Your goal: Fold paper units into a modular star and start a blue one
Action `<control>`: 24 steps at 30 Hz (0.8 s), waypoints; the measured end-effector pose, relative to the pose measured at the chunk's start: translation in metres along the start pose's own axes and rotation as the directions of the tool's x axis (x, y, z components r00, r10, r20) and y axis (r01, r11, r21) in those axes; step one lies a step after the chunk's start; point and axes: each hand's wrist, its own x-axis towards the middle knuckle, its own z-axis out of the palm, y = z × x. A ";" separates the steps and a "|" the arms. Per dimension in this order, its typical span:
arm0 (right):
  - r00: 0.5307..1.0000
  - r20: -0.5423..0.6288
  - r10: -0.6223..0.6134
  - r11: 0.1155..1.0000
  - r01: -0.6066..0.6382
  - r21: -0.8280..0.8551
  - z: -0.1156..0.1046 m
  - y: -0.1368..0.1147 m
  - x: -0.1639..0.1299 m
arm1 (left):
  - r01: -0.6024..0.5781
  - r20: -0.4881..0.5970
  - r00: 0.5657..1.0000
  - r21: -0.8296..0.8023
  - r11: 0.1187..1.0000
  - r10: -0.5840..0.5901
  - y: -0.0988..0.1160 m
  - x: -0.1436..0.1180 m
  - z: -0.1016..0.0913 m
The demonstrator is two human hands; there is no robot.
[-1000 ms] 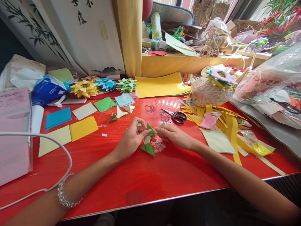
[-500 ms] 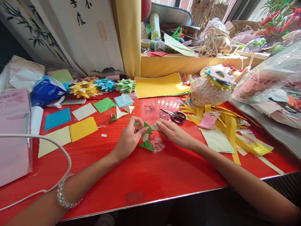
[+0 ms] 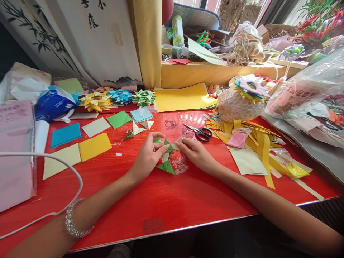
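Note:
Between my hands, over the red table (image 3: 129, 208), is a green and cream folded-paper piece (image 3: 166, 167) made of joined pointed units. My left hand (image 3: 150, 152) is closed on it, thumb on top of a green fold; its other fingers partly hide the piece. My right hand (image 3: 195, 152) pinches a cream paper tip (image 3: 178, 143) at the piece's right side between thumb and fingers. Just beyond my left hand lie a loose cream folded unit (image 3: 137, 129) and a small green folded unit (image 3: 128, 135).
Black-handled scissors (image 3: 202, 135) lie beyond my right hand. Paper squares in blue (image 3: 66, 135), yellow (image 3: 95, 147) and green (image 3: 119, 119) spread at left. Folded-paper stars (image 3: 97, 101) line the back. Yellow strips (image 3: 262, 150) lie right; a white cable (image 3: 76, 175) crosses the left.
The folded piece has tilted slightly, its lower green point shifting a little left and down. Both hands keep their grip, and more green shows behind my left fingers.

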 end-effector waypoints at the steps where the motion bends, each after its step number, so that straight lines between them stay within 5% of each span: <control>1: 1.000 -0.005 0.002 1.000 -0.002 0.024 0.000 0.001 0.000 | 0.010 -0.001 1.000 -0.011 1.000 -0.010 0.000 0.001 -0.001; 10: 0.997 0.030 0.065 0.980 -0.070 0.185 0.005 0.001 -0.003 | 0.110 -0.002 0.994 0.083 0.991 -0.110 -0.007 0.003 -0.005; 24: 1.000 -0.015 0.010 1.000 -0.010 -0.020 0.007 0.001 -0.004 | 0.037 0.035 0.998 0.317 0.948 -0.050 -0.004 0.002 -0.005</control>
